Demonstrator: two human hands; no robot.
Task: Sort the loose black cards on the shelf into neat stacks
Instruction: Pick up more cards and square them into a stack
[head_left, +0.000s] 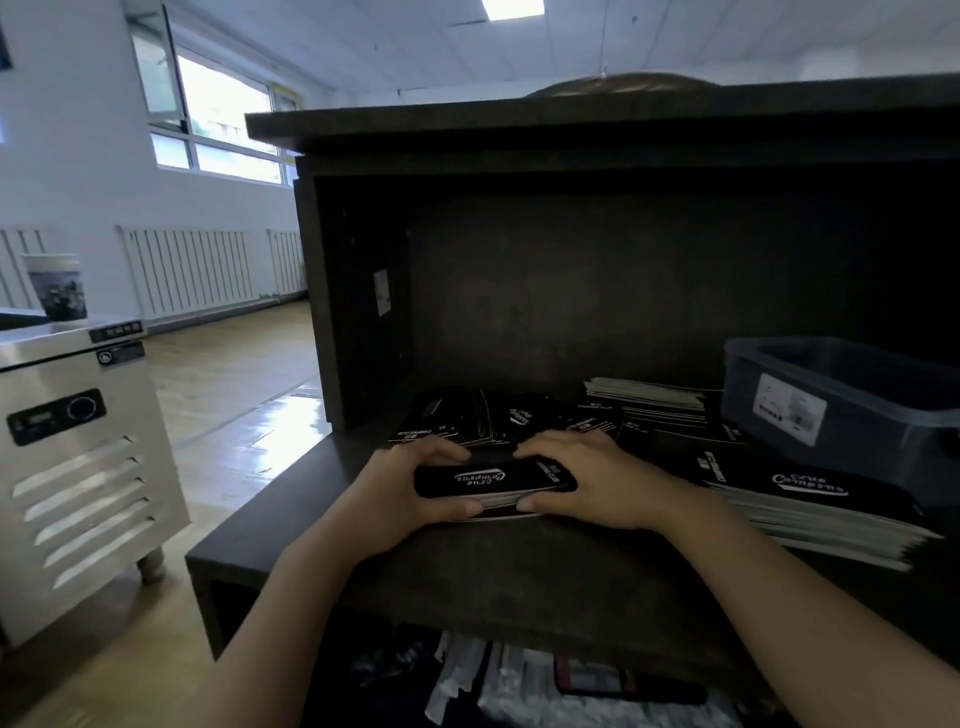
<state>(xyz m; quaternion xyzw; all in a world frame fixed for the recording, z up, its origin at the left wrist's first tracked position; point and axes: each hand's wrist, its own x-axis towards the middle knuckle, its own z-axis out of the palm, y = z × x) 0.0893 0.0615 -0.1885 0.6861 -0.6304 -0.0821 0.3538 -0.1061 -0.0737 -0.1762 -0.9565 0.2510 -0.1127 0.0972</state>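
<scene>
— On the dark wooden shelf (467, 566), near its front edge, where is the small stack of black printed cards (493, 480)?
— Between both hands. The left hand (410, 488) curls round its left end, the right hand (587, 483) round its right end, thumbs on the near side.
— And the rest?
— Loose black cards (467, 415) lie scattered just behind. A taller black-topped pile (810, 499) sits to the right, beside a grey plastic bin (841, 400).

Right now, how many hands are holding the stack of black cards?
2. The left hand grips the left end of the stack; the right hand grips its right end.
</scene>
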